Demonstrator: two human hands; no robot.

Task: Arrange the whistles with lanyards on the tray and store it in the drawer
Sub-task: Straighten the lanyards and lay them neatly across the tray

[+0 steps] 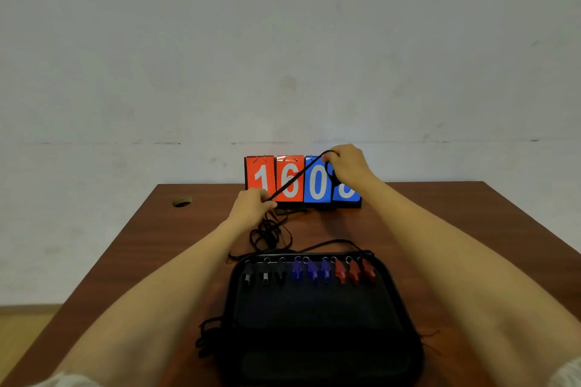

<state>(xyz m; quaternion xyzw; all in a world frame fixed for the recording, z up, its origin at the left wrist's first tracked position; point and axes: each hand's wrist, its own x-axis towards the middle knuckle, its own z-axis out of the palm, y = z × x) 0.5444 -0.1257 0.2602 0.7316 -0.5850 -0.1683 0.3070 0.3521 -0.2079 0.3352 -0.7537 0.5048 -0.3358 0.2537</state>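
Observation:
A black tray (317, 324) lies on the brown table in front of me. Along its far edge lie several whistles in a row: black ones (265, 275) on the left, blue ones (311, 270) in the middle, red ones (353, 272) on the right. A black lanyard (290, 181) is stretched taut between my hands beyond the tray. My left hand (253, 203) pinches its lower end, and my right hand (347, 165) holds its upper end, raised. More lanyard cord lies tangled (270, 234) behind the tray.
A flip scoreboard (301, 181) with red and blue number cards stands at the table's far edge against the white wall. A small round object (182, 200) lies at the far left of the table (456, 223). Loose cord (207, 336) hangs beside the tray's left side.

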